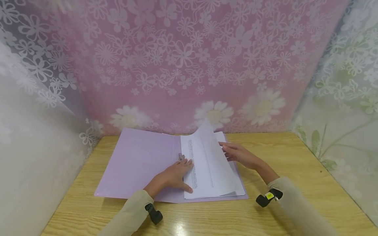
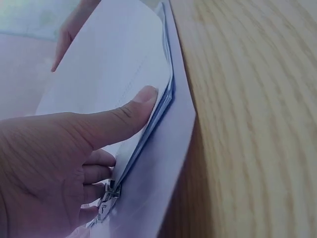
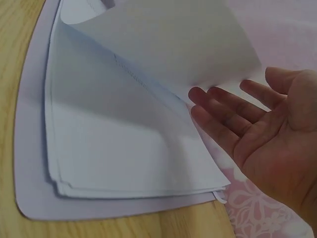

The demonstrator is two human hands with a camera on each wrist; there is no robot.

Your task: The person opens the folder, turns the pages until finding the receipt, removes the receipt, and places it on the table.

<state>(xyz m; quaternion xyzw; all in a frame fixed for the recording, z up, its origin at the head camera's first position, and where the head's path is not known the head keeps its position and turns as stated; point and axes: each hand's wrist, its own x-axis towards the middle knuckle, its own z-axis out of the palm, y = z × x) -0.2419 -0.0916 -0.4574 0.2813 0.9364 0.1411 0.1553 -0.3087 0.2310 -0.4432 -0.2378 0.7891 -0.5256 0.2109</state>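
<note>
A lilac folder (image 1: 138,160) lies spread on the table with a stack of white paper (image 3: 109,158) on its right side. A metal clip (image 2: 114,190) sits at the stack's inner edge. My left hand (image 1: 175,175) rests on the paper beside that clip, fingers spread and thumb near the lower edge. One printed sheet (image 1: 220,167) is raised and curves up off the stack. Behind its outer edge is my right hand (image 1: 240,155), with relaxed fingers whose tips touch the sheet's underside in the right wrist view.
The folder lies on a wood-grain table (image 1: 271,154). A pink flowered backdrop (image 1: 189,65) rises behind the table, with pale flowered panels on both sides. Each wrist wears a black camera strap (image 1: 153,213).
</note>
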